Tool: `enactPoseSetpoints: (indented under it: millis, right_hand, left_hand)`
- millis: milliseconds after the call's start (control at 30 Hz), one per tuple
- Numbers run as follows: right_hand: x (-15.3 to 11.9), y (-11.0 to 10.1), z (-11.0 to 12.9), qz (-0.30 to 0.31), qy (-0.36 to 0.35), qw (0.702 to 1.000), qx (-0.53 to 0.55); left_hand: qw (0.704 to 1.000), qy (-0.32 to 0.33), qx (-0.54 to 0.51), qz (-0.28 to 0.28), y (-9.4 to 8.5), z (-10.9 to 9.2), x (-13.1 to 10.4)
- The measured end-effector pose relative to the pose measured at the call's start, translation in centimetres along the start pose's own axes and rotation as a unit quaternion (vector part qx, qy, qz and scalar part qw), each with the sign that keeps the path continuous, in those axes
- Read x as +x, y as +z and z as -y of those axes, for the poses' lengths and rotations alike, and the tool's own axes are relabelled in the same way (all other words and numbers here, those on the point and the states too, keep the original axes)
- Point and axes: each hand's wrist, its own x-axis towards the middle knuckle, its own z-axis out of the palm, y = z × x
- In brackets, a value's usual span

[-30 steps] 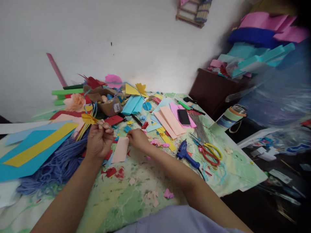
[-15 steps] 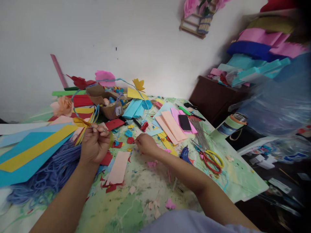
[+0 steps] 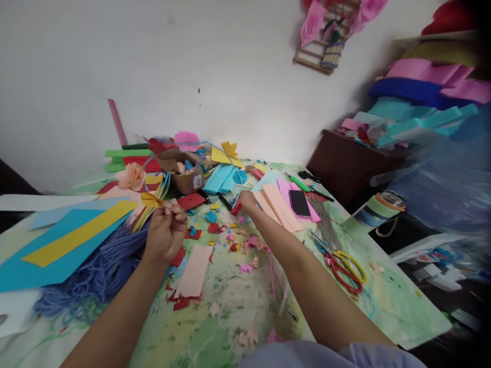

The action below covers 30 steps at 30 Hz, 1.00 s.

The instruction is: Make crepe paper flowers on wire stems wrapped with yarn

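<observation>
Near the table's left middle, my left hand (image 3: 166, 232) is closed in a pinch at the gathered end of a yellow crepe-paper piece (image 3: 151, 199), possibly on a thin stem. My right hand (image 3: 246, 200) reaches across the table, next to a folded peach crepe-paper strip (image 3: 282, 207) and a red paper scrap (image 3: 237, 208). Its fingers are mostly hidden, so what it touches cannot be made out. Just beyond it are a round blue paper piece (image 3: 240, 177) and folded turquoise paper (image 3: 221, 178). A red paper disc (image 3: 214, 228) lies between my hands.
Blue yarn (image 3: 95, 276) lies under turquoise and yellow sheets at left. A brown basket (image 3: 187, 179) stands behind. Scissors (image 3: 347, 271), a phone (image 3: 299, 203) and thin wires (image 3: 326, 225) lie at right. A bottle (image 3: 379, 208) stands by the table's right edge.
My right hand has moved away from the red disc, farther across the table towards the blue and peach paper. My left hand keeps its pinch. The whole view has shifted.
</observation>
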Motion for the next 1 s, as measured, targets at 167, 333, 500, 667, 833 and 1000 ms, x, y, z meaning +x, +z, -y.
enactPoseSetpoints:
  millis: [167,333,500,667,833,1000]
  right_hand:
    - [-1.3,0.6,-0.9,0.016,-0.001,0.998,0.064]
    - [-4.4,-1.2,-3.4,0.000,-0.009,0.990,0.141]
    - [-11.4,-1.8,-4.5,0.039,-0.072,0.973,0.215]
    - [-18.1,0.6,-2.5,0.094,-0.140,0.963,0.208]
    - [-21.8,0.2,-3.0,0.056,-0.183,0.970,0.151]
    - [-26.2,-2.9,-7.9,-0.133,-0.153,0.978,0.059]
  left_hand:
    - [1.000,-0.015,0.005,0.000,-0.2,0.6,-0.3]
    - [1.000,-0.028,-0.001,0.005,-0.3,1.1,-0.5]
    - [0.997,-0.071,-0.007,0.003,0.3,2.4,-1.6]
    - [0.991,-0.135,-0.005,0.005,0.8,4.7,-3.7]
    - [0.984,-0.177,0.007,-0.006,0.1,6.4,-5.5]
    - [0.979,-0.197,0.032,-0.034,-0.9,7.4,-5.7]
